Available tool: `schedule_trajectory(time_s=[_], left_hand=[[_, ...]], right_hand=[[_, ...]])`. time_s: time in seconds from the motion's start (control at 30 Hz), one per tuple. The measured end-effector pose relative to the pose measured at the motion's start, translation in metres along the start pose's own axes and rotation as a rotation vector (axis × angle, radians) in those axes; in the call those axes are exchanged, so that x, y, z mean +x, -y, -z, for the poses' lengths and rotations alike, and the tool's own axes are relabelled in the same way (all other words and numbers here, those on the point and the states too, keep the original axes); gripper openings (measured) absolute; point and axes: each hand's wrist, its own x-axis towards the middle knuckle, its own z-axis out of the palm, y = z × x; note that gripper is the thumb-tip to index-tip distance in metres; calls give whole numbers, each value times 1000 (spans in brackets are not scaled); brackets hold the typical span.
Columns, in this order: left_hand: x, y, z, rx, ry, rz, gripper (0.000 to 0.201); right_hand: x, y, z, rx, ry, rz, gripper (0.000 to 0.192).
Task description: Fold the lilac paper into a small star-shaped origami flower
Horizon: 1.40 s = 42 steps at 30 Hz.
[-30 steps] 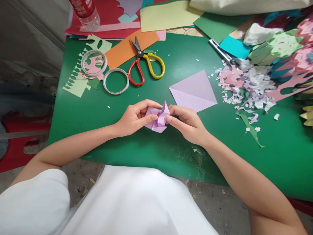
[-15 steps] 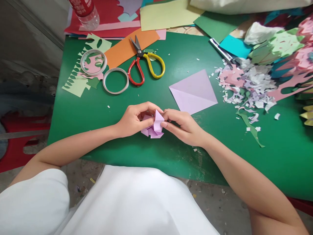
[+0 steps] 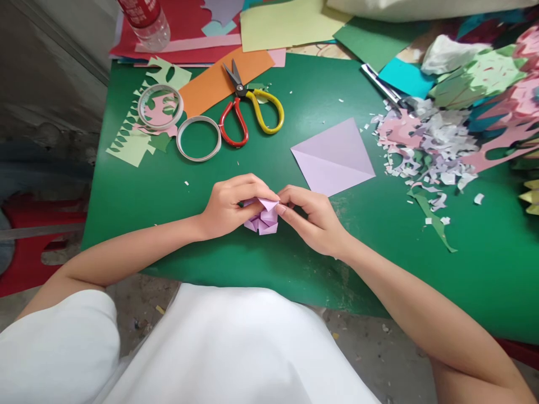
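A small folded piece of purple paper is between my two hands, just above the green table near its front edge. My left hand is closed on its left side, with the fingers over the top and the thumb inside the folds. At its upper right corner, my right hand pinches a flap between thumb and forefinger. Part of the folded paper is hidden behind the left fingers. A flat purple sheet with a diagonal crease lies beyond my right hand.
Scissors with red and yellow handles lie partly on an orange strip. Two tape rolls are left of them. White and pink scraps pile up at right, beside a silver cutter. A bottle stands back left.
The pointed flap that stood up on the folded paper is now bent down toward me. Both hands have stayed in nearly the same place.
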Motion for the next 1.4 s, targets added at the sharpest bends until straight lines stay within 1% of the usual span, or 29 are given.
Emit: schedule_trajectory(time_s=[0.17, 0.27, 0.4, 0.53, 0.67, 0.8, 1.03, 1.23, 1.4], left_hand=[[-1, -1, -1, 29, 1, 30, 17], [-3, -2, -3, 98, -29, 32, 14], [-6, -3, -6, 186, -44, -2, 16], [-7, -5, -8, 230, -56, -30, 19], [-5, -7, -9, 222, -76, 15, 19], [-3, -7, -8, 201, -65, 65, 18], [-4, -6, -6, 164, -60, 2, 19], [-5, -7, -6, 193, -80, -24, 20], [-6, -6, -6, 199, -80, -39, 18]], right_hand=[[1, 0, -2, -20, -10, 8, 21], [1, 1, -4, -32, -34, -9, 21], [1, 4, -7, -77, -79, -32, 19], [2, 8, -8, -103, -96, -54, 19], [3, 10, -9, -110, -111, -82, 19], [3, 11, -10, -109, -117, -87, 19], [2, 11, -11, -99, -132, -90, 19], [2, 13, -9, -35, -117, -118, 20], [2, 15, -11, -19, -158, -129, 20]])
